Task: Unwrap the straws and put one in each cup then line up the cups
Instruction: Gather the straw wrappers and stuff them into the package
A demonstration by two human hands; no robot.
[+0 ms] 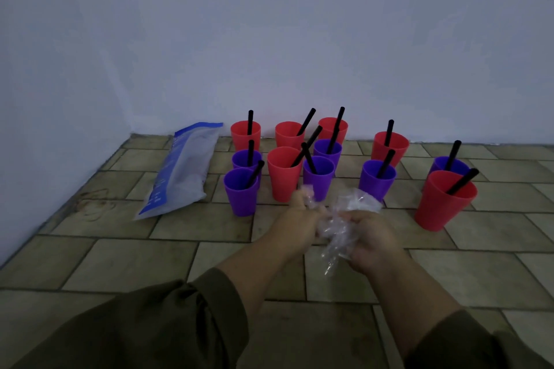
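A person looks down at a tiled floor (pixel 209 252) next to a pale wall (pixel 269 39). Both hands are in the middle of the view, very close to each other. The left hand (pixel 299 216) has its fingers curled round a small bit of the clear wrappers (pixel 338 228). The right hand (pixel 371 237) is closed tight on the big crumpled bunch of them. One thin end hangs down toward 6 o'clock.

The cups (pixel 284 174) stand on the floor at 12 o'clock from the hands. There are twelve, some red and some purple, and each one has a black straw (pixel 250 122) in it. They are in a loose bunch, not in one line. Most crowd together at 11 and 12 o'clock. Two stand at 1 o'clock, a purple one in front of a red one. The nearest red cup (pixel 445 201) is between 2 and 3 o'clock, with a purple cup (pixel 449 165) just behind it.

A blue and clear bag (pixel 180 171) lies flat on the floor at 10 o'clock, just beside the cups. Dark green sleeves (pixel 180 323) cover the arms at the bottom, at 6 o'clock.
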